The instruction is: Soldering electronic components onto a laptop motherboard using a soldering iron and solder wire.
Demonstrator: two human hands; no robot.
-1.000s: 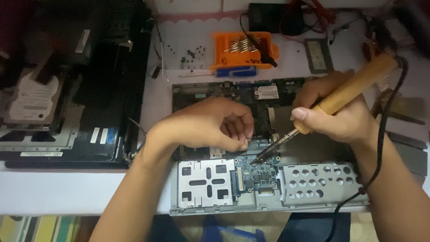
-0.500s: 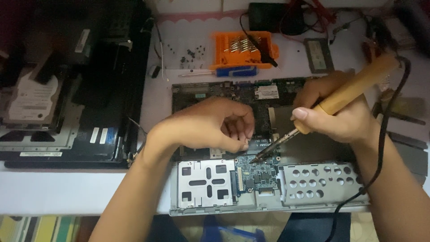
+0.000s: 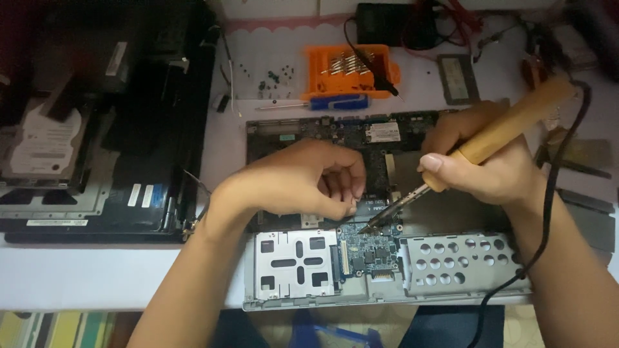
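Observation:
My right hand [image 3: 480, 161] grips a soldering iron with a wooden handle [image 3: 516, 125]; its metal tip [image 3: 374, 224] touches the small blue circuit board [image 3: 371, 248] in an opened laptop chassis [image 3: 387, 283]. My left hand [image 3: 306, 177] rests on the dark motherboard [image 3: 335, 132], fingers pinched together just left of the iron's tip; something thin may be between them, but I cannot make it out. A black cord [image 3: 548, 212] runs from the handle's end down over my right forearm.
A dismantled black laptop base with a hard drive [image 3: 45, 145] lies at the left. Behind the chassis are an orange bit holder [image 3: 348, 67], a blue-handled screwdriver [image 3: 335, 102], loose screws [image 3: 271, 80], a memory module [image 3: 458, 77] and tools at the right edge.

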